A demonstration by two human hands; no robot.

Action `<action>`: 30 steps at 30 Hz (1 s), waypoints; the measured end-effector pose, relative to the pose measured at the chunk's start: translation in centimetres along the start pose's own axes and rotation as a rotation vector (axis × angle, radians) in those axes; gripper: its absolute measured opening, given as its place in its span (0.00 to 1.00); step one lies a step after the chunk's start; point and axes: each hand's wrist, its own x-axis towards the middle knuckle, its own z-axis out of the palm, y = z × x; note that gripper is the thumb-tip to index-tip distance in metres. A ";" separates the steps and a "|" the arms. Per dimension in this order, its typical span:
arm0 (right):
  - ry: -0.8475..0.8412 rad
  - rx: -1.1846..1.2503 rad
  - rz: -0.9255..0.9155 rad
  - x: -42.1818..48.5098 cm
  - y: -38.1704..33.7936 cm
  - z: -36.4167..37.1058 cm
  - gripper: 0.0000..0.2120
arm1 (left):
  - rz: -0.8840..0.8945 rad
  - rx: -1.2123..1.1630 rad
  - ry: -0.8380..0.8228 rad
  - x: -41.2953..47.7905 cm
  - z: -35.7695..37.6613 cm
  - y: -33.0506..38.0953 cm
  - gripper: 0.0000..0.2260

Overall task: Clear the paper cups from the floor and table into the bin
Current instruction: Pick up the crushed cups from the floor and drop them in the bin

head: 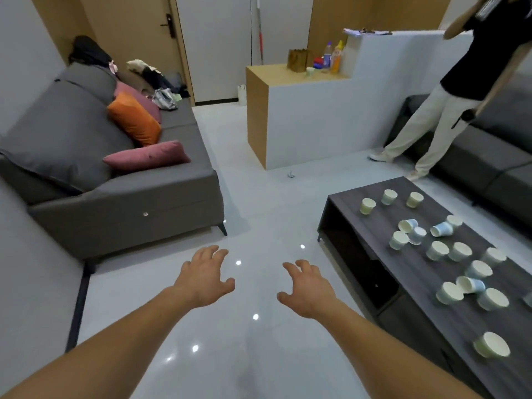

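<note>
Floor (pixel 259 197); left hand (pixel 205 279), right hand (pixel 309 289) outstretched

The counter (pixel 385 217) runs off the right and bottom edges. One paper cup (pixel 528 298) is cut by the right edge. A scrap (pixel 291 174) on the floor (pixel 259 197) is too tiny to name.

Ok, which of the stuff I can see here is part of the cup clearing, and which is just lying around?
Job: paper cups on the coffee table; left hand and right hand, both empty. No bin in view.
Lying about: sofa cushions, bottles, brown bag, scrap on the floor.
</note>
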 end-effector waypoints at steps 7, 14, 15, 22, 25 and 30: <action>-0.052 0.015 0.013 11.8 2.5 -4.1 0.36 | 0.025 -0.018 -0.052 12.8 -1.3 1.2 0.33; -0.021 0.020 0.054 26.9 2.3 -8.6 0.36 | 0.073 -0.018 -0.072 30.3 -4.3 -0.8 0.34; -0.020 0.024 0.075 28.7 2.4 -9.7 0.36 | 0.080 -0.027 -0.078 32.8 -5.2 -0.8 0.34; 0.017 0.044 0.165 40.8 4.0 -15.7 0.37 | 0.221 -0.001 -0.069 48.7 -11.1 1.5 0.34; 0.024 0.066 0.182 46.0 5.9 -17.3 0.37 | 0.251 0.015 -0.101 54.7 -11.5 2.9 0.35; 0.020 0.093 0.169 57.3 10.3 -20.9 0.38 | 0.246 0.039 -0.096 65.5 -12.4 5.3 0.34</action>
